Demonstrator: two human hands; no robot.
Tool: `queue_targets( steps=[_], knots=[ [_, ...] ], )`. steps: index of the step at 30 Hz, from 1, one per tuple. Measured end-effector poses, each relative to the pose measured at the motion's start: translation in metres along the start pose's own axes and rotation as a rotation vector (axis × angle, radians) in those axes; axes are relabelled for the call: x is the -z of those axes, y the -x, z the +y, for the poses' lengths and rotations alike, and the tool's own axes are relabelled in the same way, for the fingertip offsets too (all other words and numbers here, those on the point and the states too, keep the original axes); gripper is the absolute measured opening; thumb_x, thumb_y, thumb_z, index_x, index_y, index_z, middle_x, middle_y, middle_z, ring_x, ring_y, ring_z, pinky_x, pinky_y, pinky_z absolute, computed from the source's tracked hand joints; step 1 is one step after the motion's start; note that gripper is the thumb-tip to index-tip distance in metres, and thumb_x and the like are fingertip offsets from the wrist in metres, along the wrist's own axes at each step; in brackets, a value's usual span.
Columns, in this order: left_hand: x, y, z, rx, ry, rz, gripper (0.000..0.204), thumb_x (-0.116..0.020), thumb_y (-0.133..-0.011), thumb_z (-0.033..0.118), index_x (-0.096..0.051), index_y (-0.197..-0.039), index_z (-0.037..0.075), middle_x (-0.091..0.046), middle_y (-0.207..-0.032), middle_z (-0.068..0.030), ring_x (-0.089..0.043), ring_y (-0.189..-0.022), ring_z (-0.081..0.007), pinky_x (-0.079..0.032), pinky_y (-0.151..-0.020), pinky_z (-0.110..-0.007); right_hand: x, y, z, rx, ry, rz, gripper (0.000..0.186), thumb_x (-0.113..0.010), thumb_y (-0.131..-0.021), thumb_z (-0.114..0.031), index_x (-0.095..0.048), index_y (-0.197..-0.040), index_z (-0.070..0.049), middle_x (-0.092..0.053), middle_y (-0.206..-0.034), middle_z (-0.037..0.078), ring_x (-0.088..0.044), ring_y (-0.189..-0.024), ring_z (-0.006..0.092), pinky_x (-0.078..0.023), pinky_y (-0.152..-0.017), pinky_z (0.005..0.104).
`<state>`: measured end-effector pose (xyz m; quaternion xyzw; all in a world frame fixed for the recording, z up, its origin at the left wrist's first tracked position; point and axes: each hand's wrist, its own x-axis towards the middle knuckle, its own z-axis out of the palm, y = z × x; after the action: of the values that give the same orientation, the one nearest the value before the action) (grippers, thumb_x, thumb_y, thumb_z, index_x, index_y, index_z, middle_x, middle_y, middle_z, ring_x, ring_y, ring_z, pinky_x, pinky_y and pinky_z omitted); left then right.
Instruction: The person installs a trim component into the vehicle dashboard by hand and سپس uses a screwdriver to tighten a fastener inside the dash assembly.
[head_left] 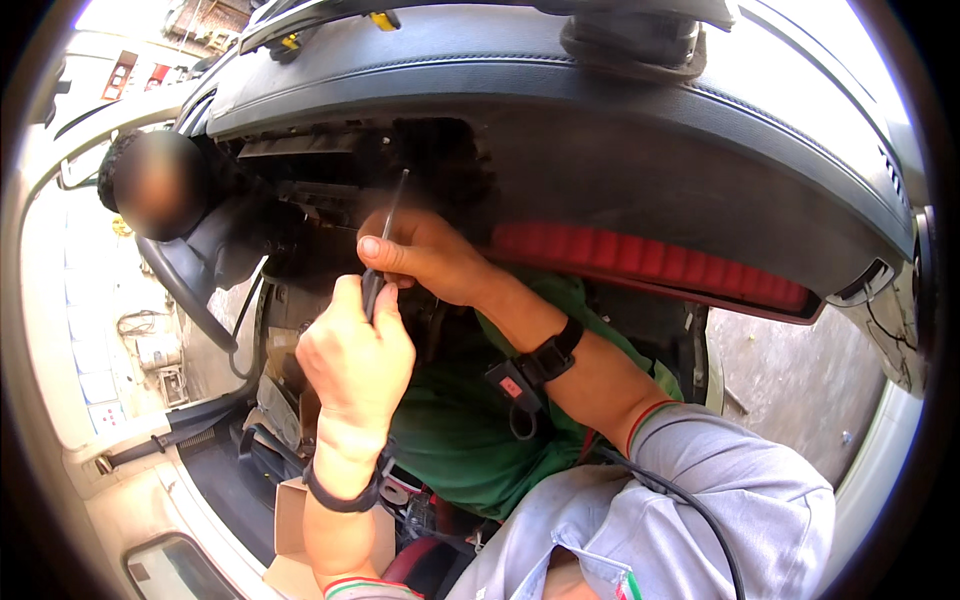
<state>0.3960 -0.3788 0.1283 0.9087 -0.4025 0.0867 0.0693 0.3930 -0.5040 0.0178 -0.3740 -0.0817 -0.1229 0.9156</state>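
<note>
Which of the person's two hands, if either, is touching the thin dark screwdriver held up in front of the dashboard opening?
Touching, both. The head view shows the left hand wrapped around the screwdriver handle, and the right hand pinching its shaft just above, thumb pressed against it.

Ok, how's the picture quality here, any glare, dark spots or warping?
Head view: daylight blows out the top corners and the left edge; the dashboard cavity behind the thin tool is deep in shadow; fisheye bends the dashboard edge; left hand and right hand are evenly lit, slightly soft.
</note>
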Motion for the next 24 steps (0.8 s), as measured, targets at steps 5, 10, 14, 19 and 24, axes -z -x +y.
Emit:
queue_targets(
  steps=[5, 10, 14, 19, 24],
  knots=[
    [-0.013, -0.001, -0.007, 0.014, 0.443, 0.038, 0.024, -0.065, -0.097, 0.026, -0.061, -0.093, 0.002, -0.056, -0.062, -0.0056, -0.056, -0.052, -0.0236, -0.045, -0.048, -0.038, 0.002, 0.000, 0.006, 0.023, -0.015, 0.006, 0.040, -0.069, -0.096, -0.045, -0.061, -0.091, -0.006, -0.053, -0.073, -0.003, -0.046, -0.062, 0.0049, -0.038, -0.055, 0.0228],
    [-0.003, -0.003, -0.022, 0.908, 2.019, -0.565, 0.037, -0.054, -0.105, 0.035, -0.061, -0.095, 0.000, -0.034, -0.051, 0.0058, -0.026, -0.041, -0.0043, -0.022, -0.039, -0.021, -0.008, 0.001, 0.000, 0.003, -0.010, 0.052, 0.040, -0.068, -0.096, -0.044, -0.061, -0.092, -0.005, -0.056, -0.073, -0.002, -0.048, -0.063, 0.0054, -0.039, -0.056, 0.0231],
    [-0.001, -0.013, -0.007, 0.255, 0.676, -0.159, 0.029, -0.059, -0.100, 0.025, -0.068, -0.088, 0.000, -0.062, -0.059, -0.0086, -0.058, -0.047, -0.0251, -0.045, -0.049, -0.037, 0.000, 0.000, 0.005, 0.034, -0.013, 0.014, 0.039, -0.067, -0.097, -0.043, -0.061, -0.091, -0.005, -0.056, -0.074, -0.002, -0.047, -0.063, 0.0059, -0.039, -0.057, 0.0235],
    [0.007, -0.012, 0.007, 0.164, 0.281, -0.079, 0.024, -0.062, -0.097, 0.022, -0.069, -0.085, 0.003, -0.070, -0.076, -0.0192, -0.068, -0.069, -0.0403, -0.052, -0.062, -0.042, 0.003, 0.000, 0.003, 0.058, -0.019, -0.005, 0.039, -0.065, -0.098, -0.043, -0.061, -0.090, -0.005, -0.056, -0.074, -0.002, -0.047, -0.062, 0.0058, -0.037, -0.055, 0.0241],
    [0.000, -0.014, -0.024, 0.921, 1.921, -0.650, 0.030, -0.056, -0.102, 0.030, -0.057, -0.087, 0.004, -0.033, -0.051, 0.0047, -0.029, -0.041, -0.0070, -0.024, -0.038, -0.024, -0.007, 0.003, -0.001, 0.033, -0.047, 0.008, 0.038, -0.062, -0.100, -0.042, -0.061, -0.089, -0.006, -0.057, -0.078, -0.001, -0.048, -0.063, 0.0064, -0.039, -0.057, 0.0232]
  ],
)
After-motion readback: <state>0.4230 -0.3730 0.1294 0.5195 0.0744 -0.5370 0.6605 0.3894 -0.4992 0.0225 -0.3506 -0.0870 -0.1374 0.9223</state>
